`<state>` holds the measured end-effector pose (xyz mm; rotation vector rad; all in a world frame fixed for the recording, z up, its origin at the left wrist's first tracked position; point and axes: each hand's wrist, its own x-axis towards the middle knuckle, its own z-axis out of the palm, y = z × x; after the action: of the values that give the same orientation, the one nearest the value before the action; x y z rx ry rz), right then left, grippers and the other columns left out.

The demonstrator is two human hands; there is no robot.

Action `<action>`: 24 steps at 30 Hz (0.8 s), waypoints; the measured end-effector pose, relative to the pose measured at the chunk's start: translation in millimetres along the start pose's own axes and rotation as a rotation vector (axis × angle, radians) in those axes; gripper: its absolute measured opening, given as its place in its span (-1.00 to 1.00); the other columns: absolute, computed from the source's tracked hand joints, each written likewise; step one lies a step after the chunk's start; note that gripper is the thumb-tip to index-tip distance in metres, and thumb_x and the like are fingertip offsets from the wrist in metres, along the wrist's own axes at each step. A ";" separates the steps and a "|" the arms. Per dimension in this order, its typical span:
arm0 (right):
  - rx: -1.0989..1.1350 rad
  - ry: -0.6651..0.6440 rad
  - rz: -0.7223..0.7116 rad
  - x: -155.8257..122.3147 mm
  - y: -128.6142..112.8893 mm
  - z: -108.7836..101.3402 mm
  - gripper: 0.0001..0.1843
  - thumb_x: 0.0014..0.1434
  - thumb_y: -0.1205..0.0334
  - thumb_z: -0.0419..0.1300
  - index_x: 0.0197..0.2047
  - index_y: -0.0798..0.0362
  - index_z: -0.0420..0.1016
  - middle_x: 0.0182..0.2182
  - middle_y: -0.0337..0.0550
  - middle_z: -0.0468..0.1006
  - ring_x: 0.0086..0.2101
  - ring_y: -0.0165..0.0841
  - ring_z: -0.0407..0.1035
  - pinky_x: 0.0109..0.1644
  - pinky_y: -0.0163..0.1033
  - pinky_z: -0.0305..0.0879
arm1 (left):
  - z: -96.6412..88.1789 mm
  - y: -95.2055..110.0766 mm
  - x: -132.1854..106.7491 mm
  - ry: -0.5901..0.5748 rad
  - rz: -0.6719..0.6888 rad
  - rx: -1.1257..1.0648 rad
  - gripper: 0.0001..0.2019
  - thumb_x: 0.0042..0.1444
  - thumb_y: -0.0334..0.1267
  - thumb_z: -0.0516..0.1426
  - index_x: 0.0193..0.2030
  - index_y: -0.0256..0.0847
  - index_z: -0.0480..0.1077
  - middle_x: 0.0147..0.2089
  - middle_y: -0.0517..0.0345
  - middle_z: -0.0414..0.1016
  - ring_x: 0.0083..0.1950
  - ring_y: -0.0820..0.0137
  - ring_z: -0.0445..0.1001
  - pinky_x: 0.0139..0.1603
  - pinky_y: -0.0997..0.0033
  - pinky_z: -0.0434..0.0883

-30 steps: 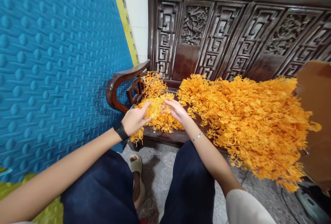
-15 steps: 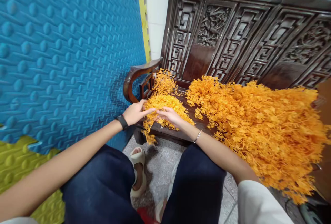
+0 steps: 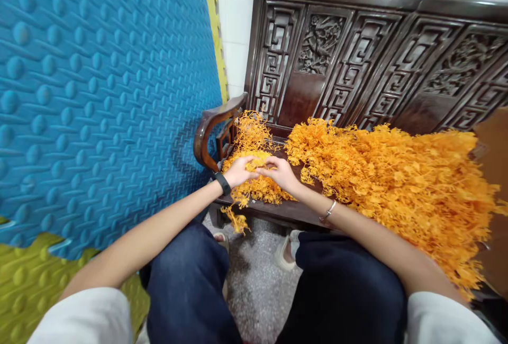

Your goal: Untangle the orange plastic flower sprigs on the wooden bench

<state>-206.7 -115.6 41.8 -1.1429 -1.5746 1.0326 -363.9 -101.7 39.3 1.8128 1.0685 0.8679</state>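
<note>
Here, foam mat [image 3: 119, 69]: blue, studded, beside carved wooden bench [image 3: 305, 95].
Left hand [image 3: 238, 173]: grasping orange artificial-foliage clump [image 3: 257, 160].
Clump: between both hands, above bench.
Right hand [image 3: 283, 174]: grasping same clump.
Larger foliage heap [image 3: 397, 180]: orange, on bench, right.

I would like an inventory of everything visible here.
Carved bench: 1, dark brown, centre
Larger feathery heap: 1, orange, on bench, right
Smaller heap: 1, orange, bench's left end
Flat panel: 1, brown, right edge
Unclear clutter: uncountable, dark, lower right
Large mat: 1, blue, left
Edging strip: 1, yellow, beside large mat
Second mat: 1, yellowish, lower left
Wall: 1, white, behind bench
Floor: 1, grey, below bench
Sandals: 2, pale, on floor
Trousers: 1, dark blue, bottom
Sleeves: 2, white, bottom corners
Wristband: 1, black, left arm
Bracelet: 1, silvery, right arm
Left hand: 1, bare, at smaller heap
Right hand: 1, bare, at smaller heap
</note>
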 end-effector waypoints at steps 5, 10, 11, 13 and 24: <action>0.186 -0.051 0.125 0.5 2.4 -22.9 -0.58 -0.40 0.19 0.47 -0.42 0.08 0.44 -0.45 -0.28 0.50 -0.40 -0.44 0.38 -0.18 -0.23 0.33 | 8.3 -1.8 6.8 0.009 0.004 -0.016 -0.72 -0.10 -0.33 0.22 -0.19 -0.32 0.41 -0.22 0.07 0.52 -0.21 0.30 0.48 -0.18 0.28 0.44; 0.193 -0.090 0.236 5.9 11.8 -26.5 -0.57 -0.49 0.23 0.48 -0.47 0.12 0.46 -0.48 -0.26 0.52 -0.43 -0.45 0.38 -0.18 -0.22 0.32 | 9.9 -7.7 3.3 -0.013 -0.077 -0.055 -0.70 -0.05 -0.06 0.20 -0.35 -0.28 0.35 -0.57 0.25 0.35 -0.56 0.47 0.28 -0.50 0.45 0.25; 0.186 -0.091 0.264 5.6 15.6 -24.5 -0.58 -0.51 0.23 0.48 -0.50 0.12 0.45 -0.52 -0.27 0.51 -0.45 -0.45 0.38 -0.19 -0.22 0.32 | 9.8 -8.9 2.7 -0.029 -0.058 -0.023 -0.69 -0.05 -0.02 0.19 -0.43 -0.27 0.32 -0.62 0.28 0.30 -0.59 0.50 0.23 -0.52 0.46 0.20; 0.176 -0.081 0.277 3.8 24.0 -19.7 -0.59 -0.50 0.22 0.48 -0.54 0.12 0.42 -0.57 -0.29 0.49 -0.48 -0.45 0.36 -0.23 -0.23 0.32 | 9.7 -11.5 2.6 -0.053 -0.022 0.061 -0.64 -0.04 0.02 0.16 -0.56 -0.25 0.26 -0.66 0.30 0.24 -0.61 0.52 0.17 -0.53 0.47 0.14; -0.079 -0.026 0.096 24.6 43.0 -17.6 -0.74 -0.18 0.28 0.30 -0.56 0.05 0.24 -0.70 -0.40 0.30 -0.64 -0.50 0.19 -0.53 -0.34 0.13 | 15.1 -10.3 10.0 -0.037 -0.088 0.116 -0.75 0.05 -0.22 0.07 -0.60 -0.22 0.24 -0.72 0.33 0.15 -0.65 0.51 0.12 -0.55 0.46 0.07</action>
<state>-184.6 -80.2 9.8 -1.2745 -1.6063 1.0588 -350.3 -94.4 25.4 1.8544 1.1869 0.7298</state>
